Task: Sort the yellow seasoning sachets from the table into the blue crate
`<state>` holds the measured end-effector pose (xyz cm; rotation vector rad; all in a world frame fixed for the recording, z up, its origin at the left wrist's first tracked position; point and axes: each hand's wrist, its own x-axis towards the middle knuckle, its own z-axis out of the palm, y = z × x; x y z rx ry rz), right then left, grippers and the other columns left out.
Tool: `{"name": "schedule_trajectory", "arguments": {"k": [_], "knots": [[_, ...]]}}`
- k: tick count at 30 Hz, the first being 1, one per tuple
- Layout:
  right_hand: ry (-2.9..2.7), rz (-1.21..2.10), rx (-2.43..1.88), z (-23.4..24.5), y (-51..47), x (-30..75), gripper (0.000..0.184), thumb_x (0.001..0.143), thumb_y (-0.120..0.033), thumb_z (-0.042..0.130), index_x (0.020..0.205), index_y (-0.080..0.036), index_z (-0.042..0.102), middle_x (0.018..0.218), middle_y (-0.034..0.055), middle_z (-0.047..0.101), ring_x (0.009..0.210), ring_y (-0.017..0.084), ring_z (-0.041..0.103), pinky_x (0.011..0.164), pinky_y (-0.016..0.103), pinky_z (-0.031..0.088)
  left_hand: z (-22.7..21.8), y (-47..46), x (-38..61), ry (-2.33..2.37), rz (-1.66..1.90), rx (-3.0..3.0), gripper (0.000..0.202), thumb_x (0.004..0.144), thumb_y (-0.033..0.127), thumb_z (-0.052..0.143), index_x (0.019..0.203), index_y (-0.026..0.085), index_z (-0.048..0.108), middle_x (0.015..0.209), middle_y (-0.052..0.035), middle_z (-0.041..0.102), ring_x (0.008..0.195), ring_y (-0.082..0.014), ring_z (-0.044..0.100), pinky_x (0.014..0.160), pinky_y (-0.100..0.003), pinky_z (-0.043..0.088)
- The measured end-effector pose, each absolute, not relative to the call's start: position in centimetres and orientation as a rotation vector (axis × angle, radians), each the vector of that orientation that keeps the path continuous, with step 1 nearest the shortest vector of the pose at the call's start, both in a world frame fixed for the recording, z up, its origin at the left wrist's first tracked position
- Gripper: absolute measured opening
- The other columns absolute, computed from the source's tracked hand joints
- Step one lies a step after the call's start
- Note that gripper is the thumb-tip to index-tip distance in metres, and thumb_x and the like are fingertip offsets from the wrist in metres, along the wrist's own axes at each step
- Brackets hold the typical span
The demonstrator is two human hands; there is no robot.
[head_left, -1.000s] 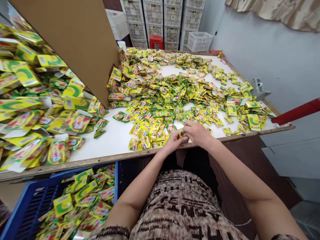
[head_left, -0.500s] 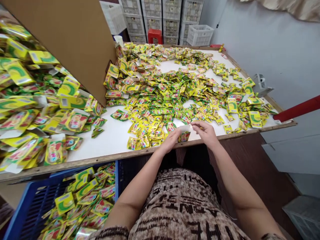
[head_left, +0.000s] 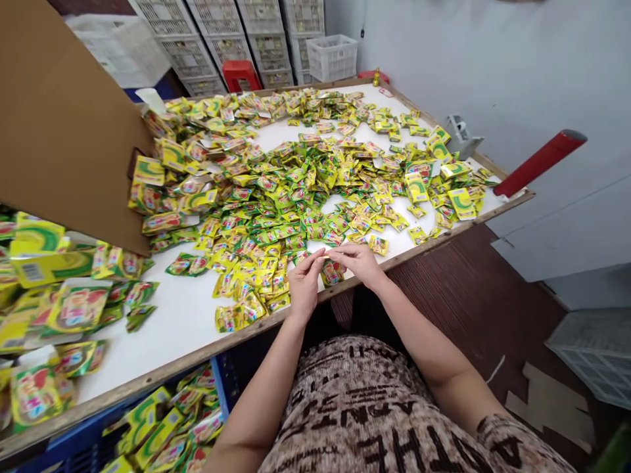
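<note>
At the front edge of the table, both of my hands hold one small printed carton point(head_left: 333, 273), yellow and green with a red picture on its front. My left hand point(head_left: 303, 286) grips its left end, thumb and forefinger pinched at the top edge. My right hand point(head_left: 359, 263) has its fingers closed along the same top edge from the right. The fingers partly cover the top of the carton. Just beyond and left of my hands lies a broad heap of small yellow and green sachets point(head_left: 276, 223).
A brown cardboard sheet point(head_left: 73, 131) stands upright at left, with filled cartons point(head_left: 73, 305) beside it. Below the table edge is a blue crate point(head_left: 217, 387) of cartons. A red tube point(head_left: 539, 164) and tape dispenser point(head_left: 461, 135) sit at right. White crates point(head_left: 269, 49) are stacked behind.
The carton's white flap, standing up before, is now down under my fingers. My right hand has come in close to my left. The view has turned to the right.
</note>
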<state>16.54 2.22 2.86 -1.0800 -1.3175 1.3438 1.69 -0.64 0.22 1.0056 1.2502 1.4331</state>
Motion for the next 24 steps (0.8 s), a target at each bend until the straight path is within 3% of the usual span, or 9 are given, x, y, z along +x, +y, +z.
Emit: {"name": "schedule_trajectory", "arguments": {"k": [3, 9, 13, 17, 21, 24], "knots": [[-1.301, 1.296, -1.11, 2.3, 2.4, 16.5, 0.033, 0.072, -0.05, 0.08, 0.086, -0.02, 0.079, 0.074, 0.0023, 0.068, 0.052, 0.012, 0.055, 0.046, 0.025, 0.05, 0.2, -0.4, 1.7, 1.199, 1.447, 1.075, 0.033, 0.083, 0.041, 0.072, 0.111, 0.023, 0.074, 0.112, -0.0061, 0.075, 0.106, -0.0209, 0.069, 0.096, -0.036, 0.055], [-1.399, 1.159, -1.009, 1.4, 3.0, 16.8, 0.031, 0.076, -0.052, 0.081, 0.083, -0.021, 0.08, 0.077, 0.0041, 0.067, 0.062, 0.016, 0.061, 0.051, 0.028, 0.054, 0.0, 0.2, 1.0, 1.222, 1.496, 1.418, 0.02, 0.084, 0.037, 0.074, 0.093, 0.019, 0.075, 0.09, -0.0043, 0.075, 0.086, -0.0164, 0.071, 0.083, -0.031, 0.058], [-1.649, 0.771, -0.872, 0.9, 1.5, 17.9, 0.015, 0.091, -0.038, 0.072, 0.095, -0.026, 0.08, 0.097, 0.0071, 0.067, 0.087, 0.019, 0.065, 0.077, 0.034, 0.057, -0.1, -0.3, -0.4, 1.133, 1.478, 1.79, 0.016, 0.086, 0.03, 0.073, 0.098, 0.022, 0.076, 0.103, -0.0073, 0.077, 0.097, -0.0195, 0.073, 0.092, -0.037, 0.058], [-1.817, 0.595, -0.86, 0.5, -1.0, 19.1, 0.02, 0.097, -0.027, 0.062, 0.11, -0.031, 0.077, 0.113, 0.008, 0.063, 0.088, 0.017, 0.062, 0.079, 0.034, 0.055, -0.6, -1.2, -1.0, 1.022, 1.368, 2.035, 0.019, 0.088, 0.024, 0.07, 0.107, 0.023, 0.074, 0.114, -0.0097, 0.074, 0.103, -0.019, 0.072, 0.093, -0.036, 0.058], [-1.796, 0.745, -0.96, 0.4, 1.1, 20.4, 0.019, 0.097, -0.029, 0.06, 0.104, -0.025, 0.077, 0.1, 0.007, 0.068, 0.09, 0.019, 0.064, 0.083, 0.035, 0.055, -0.5, -1.3, -0.2, 1.035, 1.29, 2.041, 0.027, 0.091, 0.022, 0.065, 0.118, 0.023, 0.071, 0.103, -0.0077, 0.074, 0.094, -0.0162, 0.07, 0.085, -0.03, 0.057], [-1.607, 0.613, -1.446, 0.4, 6.5, 21.7, 0.018, 0.091, -0.027, 0.062, 0.097, -0.016, 0.075, 0.098, 0.0106, 0.068, 0.093, 0.024, 0.064, 0.09, 0.04, 0.052, 1.1, -2.1, -1.1, 1.197, 1.364, 1.723, 0.032, 0.09, 0.031, 0.067, 0.121, 0.023, 0.07, 0.11, -0.0079, 0.073, 0.098, -0.0182, 0.068, 0.09, -0.031, 0.055]]}}
